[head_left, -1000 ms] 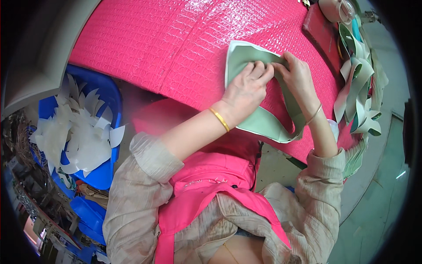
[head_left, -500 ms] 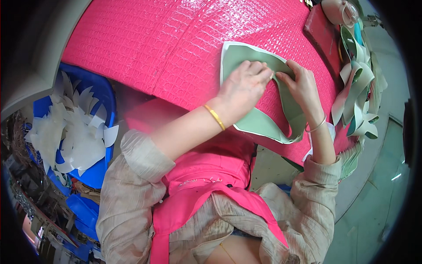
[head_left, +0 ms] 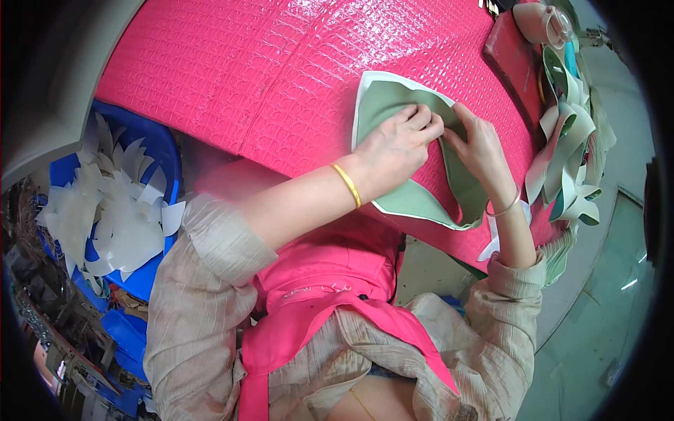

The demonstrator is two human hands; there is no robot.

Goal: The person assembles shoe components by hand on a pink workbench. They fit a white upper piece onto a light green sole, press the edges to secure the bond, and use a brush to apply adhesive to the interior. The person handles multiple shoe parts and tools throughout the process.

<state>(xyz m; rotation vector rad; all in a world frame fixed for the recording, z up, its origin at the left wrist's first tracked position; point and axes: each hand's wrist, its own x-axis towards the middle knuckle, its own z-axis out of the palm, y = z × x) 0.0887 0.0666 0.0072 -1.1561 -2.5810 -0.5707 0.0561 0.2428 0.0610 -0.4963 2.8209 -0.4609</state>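
A pale green, leather-like cut piece (head_left: pixel 393 91) with a white edge curves round an open middle on the pink table. My left hand (head_left: pixel 400 144), with a yellow bangle at its wrist, is closed on the piece's inner edge, fingertips pinched. Opposite it, my right hand (head_left: pixel 479 140) pinches the same edge between thumb and fingers. Both sets of fingertips almost meet at the upper bend of the piece, where the edge stands up a little. What lies right between the fingertips is hidden.
Textured glossy pink sheeting (head_left: pixel 232 77) covers the table. White scraps fill a blue basin (head_left: pixel 175 158) at the left. Several green and white strips (head_left: pixel 569 140) hang at the table's right side, near a dark red board (head_left: pixel 516 67) and a pinkish cup-like container (head_left: pixel 531 19).
The fingers of my left hand have shifted slightly right and down, closer to my right hand. The piece's upper edge now bends up more between the hands.
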